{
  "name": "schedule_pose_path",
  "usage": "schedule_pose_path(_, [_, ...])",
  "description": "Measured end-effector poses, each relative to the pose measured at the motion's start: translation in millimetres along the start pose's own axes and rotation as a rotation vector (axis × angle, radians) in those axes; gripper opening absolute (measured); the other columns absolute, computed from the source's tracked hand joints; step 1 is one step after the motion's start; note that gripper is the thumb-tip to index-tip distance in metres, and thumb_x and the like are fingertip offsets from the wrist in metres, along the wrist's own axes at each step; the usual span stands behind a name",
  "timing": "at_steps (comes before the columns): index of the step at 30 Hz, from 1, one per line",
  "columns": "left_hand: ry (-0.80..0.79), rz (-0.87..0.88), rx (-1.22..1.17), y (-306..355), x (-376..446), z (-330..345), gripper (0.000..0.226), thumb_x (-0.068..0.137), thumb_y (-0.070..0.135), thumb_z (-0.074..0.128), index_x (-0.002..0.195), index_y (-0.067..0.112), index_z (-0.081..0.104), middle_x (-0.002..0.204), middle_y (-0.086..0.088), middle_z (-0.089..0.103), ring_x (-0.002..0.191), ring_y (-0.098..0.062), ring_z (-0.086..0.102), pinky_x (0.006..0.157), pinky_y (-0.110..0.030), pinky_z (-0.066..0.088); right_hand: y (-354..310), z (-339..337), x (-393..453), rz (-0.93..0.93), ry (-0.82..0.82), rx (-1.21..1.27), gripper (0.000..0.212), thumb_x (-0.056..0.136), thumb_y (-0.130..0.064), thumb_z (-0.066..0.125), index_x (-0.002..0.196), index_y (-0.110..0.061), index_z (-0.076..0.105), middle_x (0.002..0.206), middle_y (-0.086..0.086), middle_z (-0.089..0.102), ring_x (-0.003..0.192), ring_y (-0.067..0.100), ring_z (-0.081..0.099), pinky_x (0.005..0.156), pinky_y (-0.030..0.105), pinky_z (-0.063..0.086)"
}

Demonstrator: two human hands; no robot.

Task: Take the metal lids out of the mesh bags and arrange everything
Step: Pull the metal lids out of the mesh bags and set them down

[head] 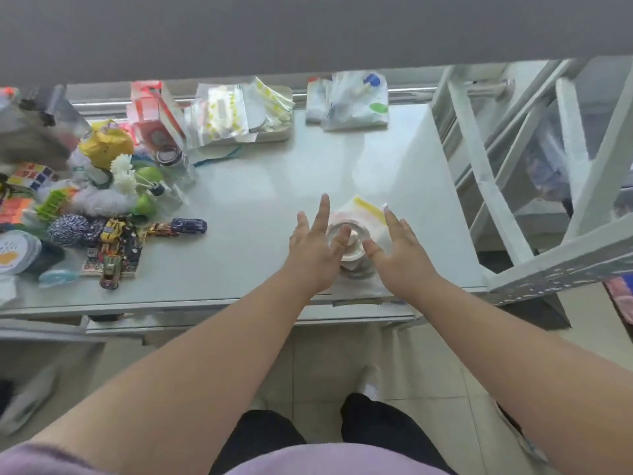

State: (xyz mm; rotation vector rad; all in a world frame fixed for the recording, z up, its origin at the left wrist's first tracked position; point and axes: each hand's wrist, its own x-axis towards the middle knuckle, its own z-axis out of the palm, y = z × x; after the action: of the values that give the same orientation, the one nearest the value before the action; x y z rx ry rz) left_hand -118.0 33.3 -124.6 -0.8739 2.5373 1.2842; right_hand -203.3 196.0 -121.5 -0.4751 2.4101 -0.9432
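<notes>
A small stack of round metal lids (pixel 352 250) rests on a flat white mesh bag with a yellow strip (pixel 368 207), near the table's front edge. My left hand (pixel 315 250) hovers at the stack's left side with fingers spread, its fingertips over the top lid. My right hand (pixel 397 250) is open on the stack's right side, thumb close to the lids. Neither hand grips anything. More mesh bags with yellow trim (pixel 236 109) lie piled in a tray at the back.
Toy cars (pixel 118 243), puzzle cubes, a glass jar (pixel 171 157) and other clutter crowd the table's left side. Plastic-wrapped items (pixel 349 101) sit at the back right. A white metal rack (pixel 534 186) stands right of the table (pixel 260 186).
</notes>
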Motion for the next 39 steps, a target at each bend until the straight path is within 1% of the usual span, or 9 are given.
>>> schedule_pose_path(7, [-0.061, -0.073, -0.263, 1, -5, 25, 0.067, 0.114, 0.040, 0.036, 0.173, 0.031, 0.006, 0.182, 0.000, 0.007, 0.168, -0.020, -0.004, 0.135, -0.041, 0.002, -1, 1, 11, 0.050, -0.037, 0.304, 0.066, 0.096, -0.053, 0.061, 0.157, -0.041, 0.037, 0.154, -0.012, 0.050, 0.134, 0.010, 0.054, 0.115, 0.035, 0.042])
schedule_pose_path(12, [-0.036, -0.108, -0.701, -2, -13, 36, 0.061, 0.109, 0.029, 0.051, 0.165, 0.047, 0.035, 0.157, 0.006, 0.057, 0.138, -0.015, 0.060, 0.121, -0.039, 0.045, -1, 8, 14, 0.098, -0.059, 0.567, 0.061, 0.096, -0.029, 0.070, 0.152, -0.037, 0.048, 0.151, -0.009, 0.052, 0.126, 0.011, 0.062, 0.106, 0.037, 0.053])
schedule_pose_path(17, [-0.054, -0.194, -0.985, -4, -4, 22, 0.053, 0.105, 0.014, 0.067, 0.153, 0.035, 0.059, 0.144, -0.003, 0.069, 0.127, -0.023, 0.071, 0.102, -0.037, 0.061, -6, 16, 16, 0.191, -0.048, 0.779, 0.048, 0.102, -0.015, 0.064, 0.149, -0.022, 0.053, 0.136, 0.000, 0.065, 0.102, 0.012, 0.071, 0.067, 0.017, 0.056])
schedule_pose_path(20, [-0.114, -0.193, -1.088, -14, 1, 4, 0.054, 0.097, 0.016, 0.076, 0.149, 0.024, 0.064, 0.141, -0.012, 0.072, 0.126, -0.028, 0.073, 0.106, -0.043, 0.059, -15, 22, 21, 0.229, -0.071, 0.910, 0.038, 0.102, -0.015, 0.065, 0.139, -0.017, 0.061, 0.129, 0.008, 0.072, 0.104, 0.019, 0.074, 0.074, 0.028, 0.060])
schedule_pose_path(24, [-0.190, -0.135, -1.102, -25, 1, -16, 0.040, 0.104, 0.010, 0.065, 0.144, 0.015, 0.069, 0.137, -0.014, 0.074, 0.112, -0.018, 0.073, 0.092, -0.027, 0.059, -34, 29, 19, 0.256, -0.112, 1.020, 0.018, 0.102, -0.012, 0.063, 0.118, -0.013, 0.071, 0.108, 0.011, 0.078, 0.093, 0.024, 0.077, 0.069, 0.035, 0.062])
schedule_pose_path(27, [-0.169, -0.138, -1.152, -32, -3, -24, 0.038, 0.109, 0.021, 0.061, 0.146, 0.012, 0.065, 0.133, -0.014, 0.074, 0.116, -0.028, 0.073, 0.096, -0.040, 0.063, -48, 39, 18, 0.258, -0.142, 1.061, 0.014, 0.103, -0.012, 0.061, 0.113, -0.012, 0.071, 0.100, 0.007, 0.079, 0.086, 0.021, 0.077, 0.068, 0.038, 0.064])
schedule_pose_path(31, [-0.132, -0.134, -1.232, -43, -6, -37, 0.051, 0.116, 0.045, 0.040, 0.152, 0.013, 0.056, 0.150, -0.028, 0.061, 0.126, -0.039, 0.066, 0.111, -0.056, 0.055, -68, 55, 19, 0.237, -0.184, 1.047, 0.018, 0.104, -0.014, 0.060, 0.119, -0.009, 0.069, 0.100, 0.007, 0.079, 0.086, 0.020, 0.076, 0.073, 0.042, 0.064])
schedule_pose_path(36, [-0.103, -0.176, -1.230, -71, -6, -58, 0.038, 0.117, 0.029, 0.043, 0.149, 0.022, 0.061, 0.148, -0.020, 0.066, 0.137, -0.043, 0.062, 0.113, -0.060, 0.052, -83, 71, 26, 0.259, -0.220, 1.046, 0.028, 0.102, -0.014, 0.063, 0.129, -0.007, 0.068, 0.113, 0.012, 0.075, 0.094, 0.026, 0.073, 0.075, 0.044, 0.062])
schedule_pose_path(39, [-0.103, -0.186, -1.236, -85, -8, -68, 0.034, 0.113, 0.024, 0.055, 0.146, 0.021, 0.062, 0.146, -0.019, 0.068, 0.125, -0.036, 0.069, 0.102, -0.053, 0.057, -87, 77, 30, 0.274, -0.247, 1.065, 0.028, 0.102, -0.014, 0.064, 0.128, -0.008, 0.071, 0.119, 0.014, 0.074, 0.101, 0.029, 0.071, 0.081, 0.047, 0.062])
